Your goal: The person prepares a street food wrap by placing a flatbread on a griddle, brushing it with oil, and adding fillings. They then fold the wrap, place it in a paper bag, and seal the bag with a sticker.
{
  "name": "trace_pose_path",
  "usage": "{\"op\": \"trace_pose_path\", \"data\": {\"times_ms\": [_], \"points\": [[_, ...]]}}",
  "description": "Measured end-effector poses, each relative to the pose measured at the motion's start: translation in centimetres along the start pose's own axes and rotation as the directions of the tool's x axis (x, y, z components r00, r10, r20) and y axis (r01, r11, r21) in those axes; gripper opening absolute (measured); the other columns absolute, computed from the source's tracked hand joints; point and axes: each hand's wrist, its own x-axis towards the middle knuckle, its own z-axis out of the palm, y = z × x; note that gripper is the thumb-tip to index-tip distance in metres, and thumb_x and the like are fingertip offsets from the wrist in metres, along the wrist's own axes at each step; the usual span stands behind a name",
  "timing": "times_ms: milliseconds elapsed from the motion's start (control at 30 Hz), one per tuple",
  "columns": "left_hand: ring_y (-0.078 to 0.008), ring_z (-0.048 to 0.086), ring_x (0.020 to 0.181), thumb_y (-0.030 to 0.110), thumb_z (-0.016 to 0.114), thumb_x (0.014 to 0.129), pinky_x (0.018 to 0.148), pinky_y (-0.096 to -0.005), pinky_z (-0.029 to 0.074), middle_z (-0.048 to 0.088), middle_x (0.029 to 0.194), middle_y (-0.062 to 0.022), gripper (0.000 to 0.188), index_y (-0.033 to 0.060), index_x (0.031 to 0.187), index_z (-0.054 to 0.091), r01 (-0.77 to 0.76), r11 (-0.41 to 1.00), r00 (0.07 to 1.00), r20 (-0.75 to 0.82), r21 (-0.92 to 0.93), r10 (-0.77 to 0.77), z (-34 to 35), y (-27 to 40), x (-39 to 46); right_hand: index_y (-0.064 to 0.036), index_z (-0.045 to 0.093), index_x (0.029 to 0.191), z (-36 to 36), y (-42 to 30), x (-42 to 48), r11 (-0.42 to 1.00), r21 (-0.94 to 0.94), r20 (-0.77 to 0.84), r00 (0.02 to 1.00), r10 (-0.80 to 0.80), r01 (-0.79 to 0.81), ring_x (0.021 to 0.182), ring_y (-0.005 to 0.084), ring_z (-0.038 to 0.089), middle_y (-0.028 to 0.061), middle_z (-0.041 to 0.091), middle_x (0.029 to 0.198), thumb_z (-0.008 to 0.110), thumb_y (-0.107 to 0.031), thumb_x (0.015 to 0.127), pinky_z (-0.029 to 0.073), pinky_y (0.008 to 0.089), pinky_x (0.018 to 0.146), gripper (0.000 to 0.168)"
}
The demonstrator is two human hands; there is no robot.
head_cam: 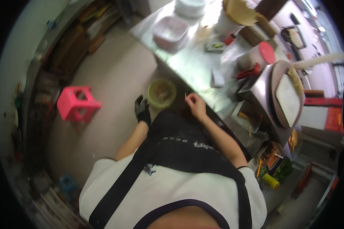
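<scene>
My left hand (143,108) wears a dark knitted glove and hangs just left of a yellow-green basin (150,96). Its thumb and fingers look apart, with nothing visible between them. Inside the basin is a blurred brownish and pale content that I cannot make out. My right hand (197,105) is bare, beside the edge of a stainless-steel counter (183,67). Between its thumb and fingertips it pinches a short, thin yellowish stick (185,95). A black apron (177,143) covers my front below both hands.
A pink plastic stool (71,104) stands on the floor to the left. On the counter are a plastic tub (170,35), a pink-lidded white bucket (252,58), a red-handled tool (250,71) and a small pale packet (217,78). A round hotplate (276,114) and food trays (272,156) are at right.
</scene>
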Motion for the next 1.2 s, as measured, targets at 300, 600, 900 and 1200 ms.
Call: {"op": "trace_pose_path", "data": {"times_ms": [300, 600, 900, 1200], "points": [[-0.0218, 0.053, 0.1, 0.009, 0.053, 0.086, 0.086, -0.0356, 0.047, 0.05, 0.113, -0.0103, 0.035, 0.0037, 0.12, 0.047, 0.072, 0.995, 0.967, -0.24, -0.074, -0.088, -4.5, -0.3, -2.8, -0.006, 0.066, 0.091, 3.9, -7.6, 4.2, 0.952, -0.191, 0.221, 0.956, -0.194, 0.237, 0.075, 0.0268, 0.063, 0.0128, 0.064, 0.082, 0.063, -0.016, 0.079, 0.049, 0.0343, 0.068, 0.016], [-0.0178, 0.052, 0.096, 0.008, 0.053, 0.083, 0.078, -0.0307, 0.046, 0.051, 0.115, -0.0075, 0.036, 0.006, 0.119, 0.049, 0.077, 0.981, 0.966, -0.232, -0.179, -0.118, -4.7, 0.3, -1.7, -0.005, 0.065, 0.091, 2.3, -9.2, 5.4, 0.965, -0.108, 0.211, 0.954, -0.213, 0.239, 0.078, 0.0242, 0.063, 0.0112, 0.064, 0.088, 0.062, -0.015, 0.079, 0.049, 0.0323, 0.071, 0.016], [-0.0268, 0.047, 0.105, 0.018, 0.05, 0.088, 0.089, -0.0408, 0.041, 0.046, 0.121, -0.0087, 0.037, 0.0073, 0.123, 0.045, 0.005, 0.998, 0.986, 0.167, -0.07, 0.007, -3.2, -2.7, 4.8, -0.017, 0.07, 0.078, -6.5, -15.1, 6.0, 0.148, -0.461, 0.836, 0.484, -0.257, 0.875, 0.073, 0.0252, 0.062, 0.0067, 0.065, 0.074, 0.064, -0.028, 0.07, 0.048, 0.0375, 0.059, 0.014], [-0.0269, 0.049, 0.107, 0.019, 0.05, 0.088, 0.089, -0.0401, 0.042, 0.047, 0.123, -0.0103, 0.037, 0.0056, 0.123, 0.045, -0.181, 0.975, 0.877, 0.471, 0.131, 0.099, 7.7, 6.0, 2.2, -0.015, 0.069, 0.077, -4.6, -26.4, 8.9, 0.192, -0.641, 0.614, 0.647, -0.452, 0.743, 0.073, 0.0259, 0.061, 0.0069, 0.065, 0.074, 0.064, -0.026, 0.07, 0.048, 0.0378, 0.059, 0.014]]}}
